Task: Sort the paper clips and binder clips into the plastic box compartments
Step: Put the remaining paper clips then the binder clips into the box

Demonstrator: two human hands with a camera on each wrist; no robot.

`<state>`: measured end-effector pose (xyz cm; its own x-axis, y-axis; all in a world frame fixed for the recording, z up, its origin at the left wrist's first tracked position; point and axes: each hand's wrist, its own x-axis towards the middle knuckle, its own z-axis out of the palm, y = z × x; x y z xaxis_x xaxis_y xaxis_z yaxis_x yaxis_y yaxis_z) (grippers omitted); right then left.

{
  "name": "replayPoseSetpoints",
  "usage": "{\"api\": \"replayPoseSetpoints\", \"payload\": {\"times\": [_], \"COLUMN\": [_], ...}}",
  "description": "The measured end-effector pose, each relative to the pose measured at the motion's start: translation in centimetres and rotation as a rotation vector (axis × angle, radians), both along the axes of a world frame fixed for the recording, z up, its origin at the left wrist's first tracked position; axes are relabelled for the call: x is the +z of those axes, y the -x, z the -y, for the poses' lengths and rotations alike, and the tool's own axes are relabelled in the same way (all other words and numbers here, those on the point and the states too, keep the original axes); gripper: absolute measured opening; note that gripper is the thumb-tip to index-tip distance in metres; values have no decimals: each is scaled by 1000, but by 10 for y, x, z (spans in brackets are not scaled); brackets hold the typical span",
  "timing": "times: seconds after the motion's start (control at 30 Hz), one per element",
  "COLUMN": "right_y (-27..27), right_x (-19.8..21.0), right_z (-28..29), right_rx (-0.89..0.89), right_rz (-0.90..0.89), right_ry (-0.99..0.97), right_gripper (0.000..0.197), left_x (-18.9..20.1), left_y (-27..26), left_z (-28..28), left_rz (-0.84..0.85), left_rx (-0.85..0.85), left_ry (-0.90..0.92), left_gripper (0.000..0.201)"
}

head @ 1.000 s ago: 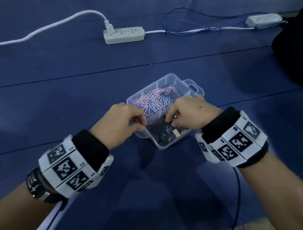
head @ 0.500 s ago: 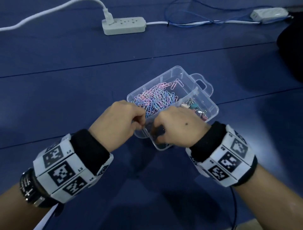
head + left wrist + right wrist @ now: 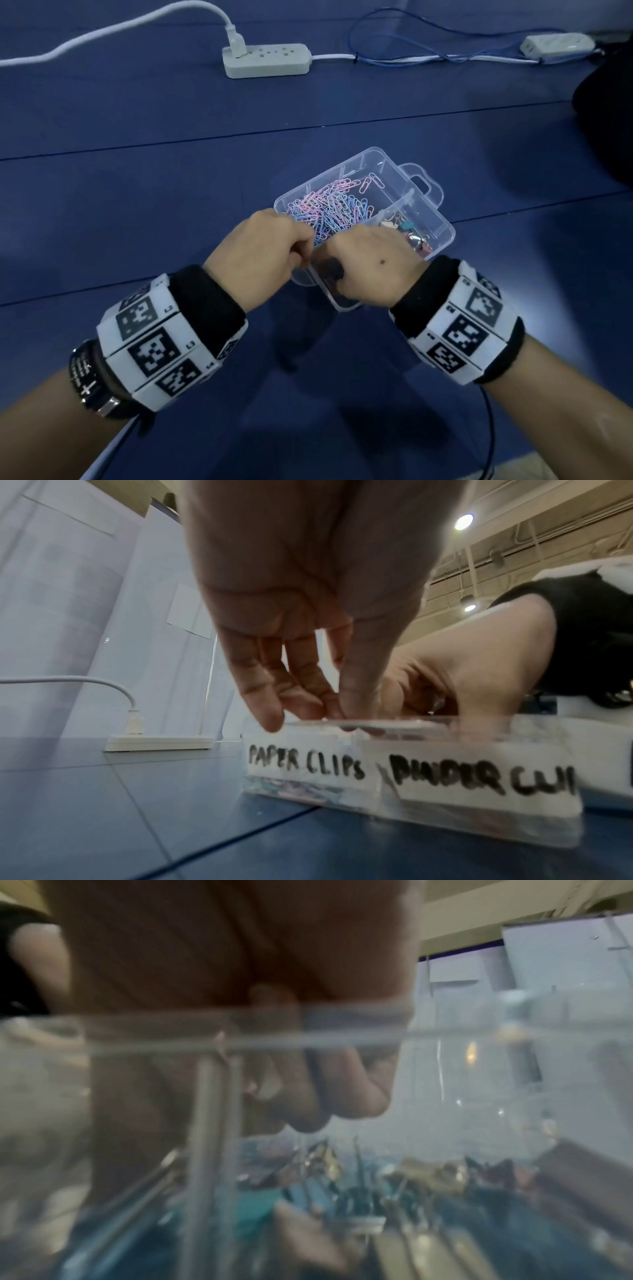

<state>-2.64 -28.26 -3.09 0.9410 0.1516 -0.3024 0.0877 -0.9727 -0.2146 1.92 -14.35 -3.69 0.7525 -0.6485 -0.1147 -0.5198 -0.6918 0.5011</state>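
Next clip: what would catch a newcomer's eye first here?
Both hands, left hand and right hand, meet at the near rim of a clear box on the blue surface. Its left compartment holds a heap of pastel paper clips, the right one binder clips. Handwritten labels on the near wall name each side.

Both hands crowd near end of box [image 3: 442, 219]; far end above paper clips [image 3: 330, 212] open; power strip [image 3: 267, 61] well beyond.
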Motion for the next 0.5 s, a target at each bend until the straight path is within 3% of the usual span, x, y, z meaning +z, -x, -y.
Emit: {"api": "replayPoseSetpoints", "payload": {"times": [0.2, 0.3, 0.4, 0.5], "right_y": [1, -3, -16, -30], "right_x": [-7, 5, 22, 27], "right_z": [4, 12, 27, 39], "right_rx": [3, -76, -297, -441], "right_rz": [-57, -46, 174, 359], "right_ry": [-8, -91, -275, -370], "right_gripper": [28, 5, 15, 7], "left_x": [0, -1, -2, -2], "left_y": [2, 2, 2, 3], "left_z": [1, 2, 4, 7], "left_rz": [-14, -12, 7, 6], "left_rx": [-7, -3, -4, 3], "left_ry": [-3, 5, 7, -1], "left_gripper": [12, 12, 19, 20]}}
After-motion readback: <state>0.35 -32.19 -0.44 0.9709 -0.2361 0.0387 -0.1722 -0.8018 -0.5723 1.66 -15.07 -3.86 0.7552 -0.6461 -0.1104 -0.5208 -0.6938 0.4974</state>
